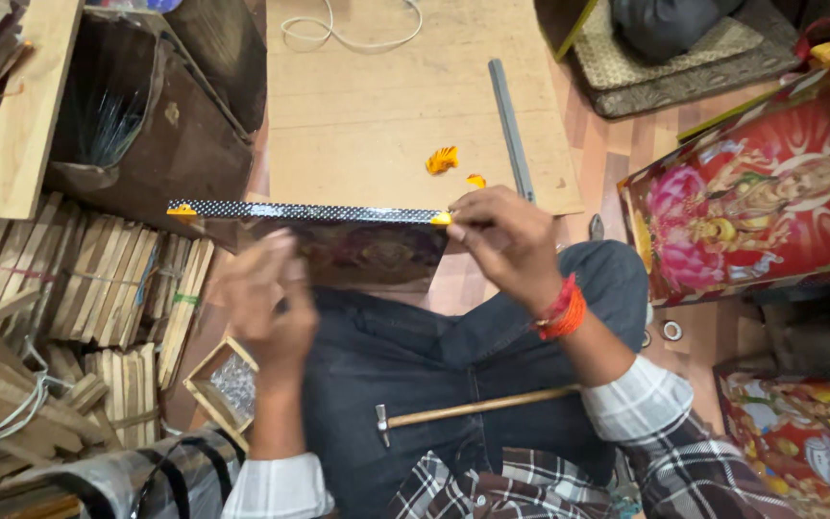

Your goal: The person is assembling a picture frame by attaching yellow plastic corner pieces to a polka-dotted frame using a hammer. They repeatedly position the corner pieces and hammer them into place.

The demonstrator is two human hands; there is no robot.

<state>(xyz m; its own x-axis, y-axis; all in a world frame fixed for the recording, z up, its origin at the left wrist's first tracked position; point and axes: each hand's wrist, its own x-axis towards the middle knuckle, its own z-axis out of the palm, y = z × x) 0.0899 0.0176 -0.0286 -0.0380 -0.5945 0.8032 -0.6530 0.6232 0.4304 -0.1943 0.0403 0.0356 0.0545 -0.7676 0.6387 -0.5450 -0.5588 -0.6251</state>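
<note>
A framed picture [338, 235] stands on edge in front of my lap, its black dotted top edge facing up with yellow corner caps. My right hand [506, 240] pinches the frame's right top corner at the yellow cap. My left hand [266, 308] is blurred and sits against the lower left part of the frame; its grip is unclear. A small hammer with a wooden handle [473, 408] lies across my lap on the dark trousers.
A plywood board [386, 115] lies ahead with a metal ruler [511, 125], two loose yellow corner caps [444, 160] and a white cord. Wooden strips are stacked at left [98, 279], beside a small box of nails [228, 384]. Colourful printed pictures lie at right [761, 192].
</note>
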